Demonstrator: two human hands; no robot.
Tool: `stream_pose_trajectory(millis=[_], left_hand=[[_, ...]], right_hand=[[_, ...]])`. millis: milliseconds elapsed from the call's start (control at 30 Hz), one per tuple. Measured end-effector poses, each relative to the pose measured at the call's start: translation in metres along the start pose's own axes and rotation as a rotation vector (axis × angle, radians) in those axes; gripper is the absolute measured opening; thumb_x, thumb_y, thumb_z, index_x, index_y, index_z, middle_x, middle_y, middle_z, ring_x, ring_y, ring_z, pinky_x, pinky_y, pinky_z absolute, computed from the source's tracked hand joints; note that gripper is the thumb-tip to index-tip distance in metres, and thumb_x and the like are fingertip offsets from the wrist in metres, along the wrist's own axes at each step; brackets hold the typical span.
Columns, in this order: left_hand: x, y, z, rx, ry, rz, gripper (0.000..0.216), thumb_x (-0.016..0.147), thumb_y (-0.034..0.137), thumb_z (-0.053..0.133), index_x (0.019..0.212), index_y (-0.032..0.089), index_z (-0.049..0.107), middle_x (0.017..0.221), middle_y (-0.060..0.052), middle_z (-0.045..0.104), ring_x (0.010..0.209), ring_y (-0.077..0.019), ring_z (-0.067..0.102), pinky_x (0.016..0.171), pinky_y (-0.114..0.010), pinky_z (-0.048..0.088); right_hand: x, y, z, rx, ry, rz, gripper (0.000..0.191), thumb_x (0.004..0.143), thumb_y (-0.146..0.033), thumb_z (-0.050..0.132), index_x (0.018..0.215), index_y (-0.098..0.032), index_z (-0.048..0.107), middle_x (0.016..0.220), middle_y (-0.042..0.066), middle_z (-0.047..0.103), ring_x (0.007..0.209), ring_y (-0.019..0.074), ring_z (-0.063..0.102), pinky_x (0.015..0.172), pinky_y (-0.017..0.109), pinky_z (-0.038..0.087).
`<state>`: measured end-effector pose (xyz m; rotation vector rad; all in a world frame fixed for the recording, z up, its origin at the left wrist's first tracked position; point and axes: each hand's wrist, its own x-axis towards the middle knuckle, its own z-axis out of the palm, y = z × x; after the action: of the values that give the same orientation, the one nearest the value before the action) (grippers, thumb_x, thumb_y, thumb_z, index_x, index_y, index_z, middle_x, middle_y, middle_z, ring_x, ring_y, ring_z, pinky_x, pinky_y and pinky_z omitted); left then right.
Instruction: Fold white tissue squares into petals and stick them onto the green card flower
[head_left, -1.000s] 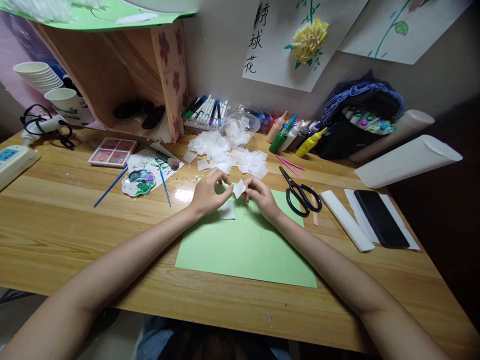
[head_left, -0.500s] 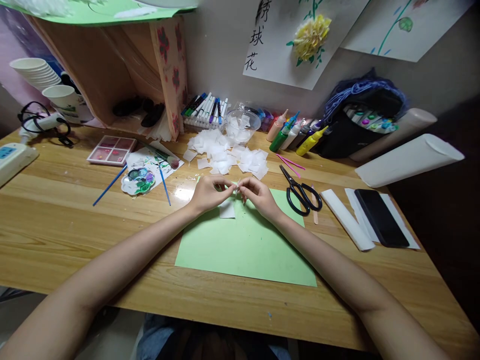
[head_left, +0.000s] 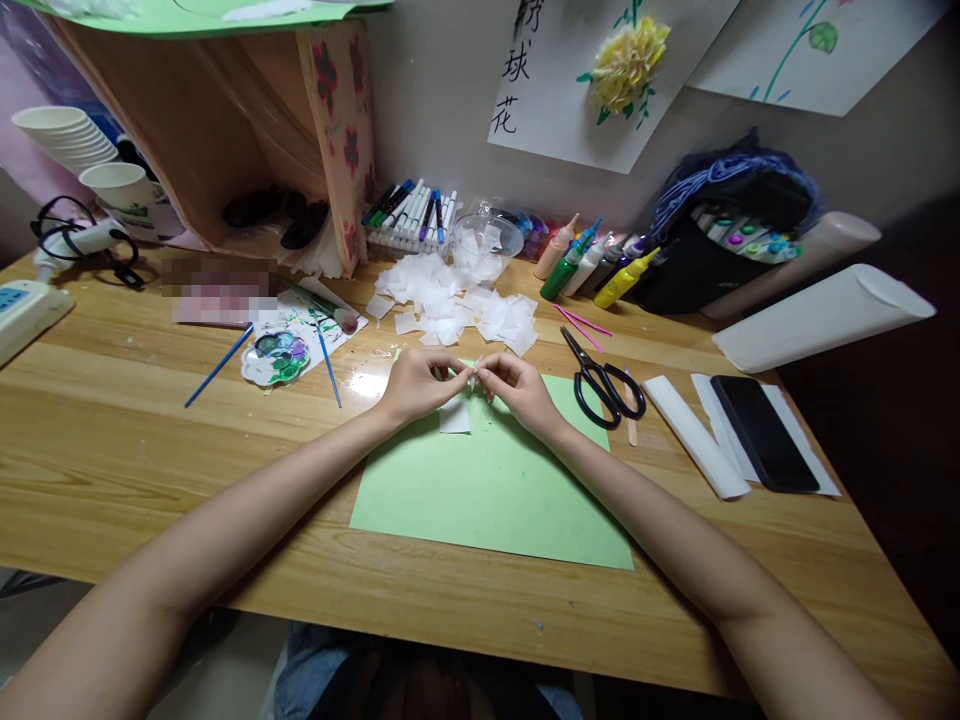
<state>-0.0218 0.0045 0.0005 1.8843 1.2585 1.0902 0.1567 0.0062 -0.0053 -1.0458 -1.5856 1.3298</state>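
- The left hand (head_left: 418,382) is nearly closed, thumb and finger pinched together on a small piece of white paper (head_left: 474,377).
- The right hand (head_left: 519,385) meets it tip to tip, pinching the same piece (the fingers cover most of it, so its exact shape is hard to tell).
- That piece is held above the far part of a green sheet (head_left: 487,500), which lies flat on the wooden worktop (head_left: 112,450).
- A flat white square (head_left: 454,418) lies on the green sheet, just below the left hand and partly hidden by it.
- Beyond the hands is a loose pile of white paper pieces (head_left: 427,285), with a clear bowl (head_left: 514,246) of more pieces just behind.
- To the right, black-handled scissors (head_left: 592,367) overlap the green sheet's edge, their blades slightly apart; a flat wooden stick (head_left: 632,430) lies beside them.
- To the left, a paint-stained palette (head_left: 262,370) sits between two blue brushes (head_left: 328,368).
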Motion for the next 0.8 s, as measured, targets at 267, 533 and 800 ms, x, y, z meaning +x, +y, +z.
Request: stream_pose_trajectory(millis=[267,533,800], left_hand=[[0.0002,0.0013,-0.0003,-0.008,-0.004,0.008,0.019,0.076,0.032,0.064,0.072,0.015,0.073,0.067,-0.004,0.068,0.054,-0.0096,0.052,0.05,-0.022,0.037],[0.0003,0.0014,-0.0002,-0.027,0.0,0.014,0.019,0.076,0.031,0.065,0.071,0.014,0.073,0.067,-0.004,0.068,0.054,-0.0089,0.052,0.049,-0.021,0.037],[0.0004,0.0011,-0.0002,-0.022,-0.003,0.008,0.018,0.076,0.03,0.065,0.072,0.015,0.074,0.067,-0.004,0.068,0.054,-0.0091,0.051,0.05,-0.021,0.037]], right_hand=[[-0.0002,0.001,-0.0002,0.012,0.007,0.007,0.026,0.079,-0.043,0.064,0.082,-0.017,0.06,0.07,-0.001,0.057,0.058,0.0102,0.048,0.056,0.026,0.04],[0.0004,0.0031,-0.0001,0.025,0.007,-0.007,0.025,0.078,-0.041,0.066,0.082,-0.017,0.061,0.076,0.002,0.06,0.066,0.0111,0.052,0.058,0.025,0.041],[0.0004,0.0023,-0.0003,0.024,0.01,-0.009,0.024,0.077,-0.04,0.067,0.08,-0.017,0.061,0.077,0.002,0.061,0.066,0.0116,0.054,0.059,0.026,0.042]])
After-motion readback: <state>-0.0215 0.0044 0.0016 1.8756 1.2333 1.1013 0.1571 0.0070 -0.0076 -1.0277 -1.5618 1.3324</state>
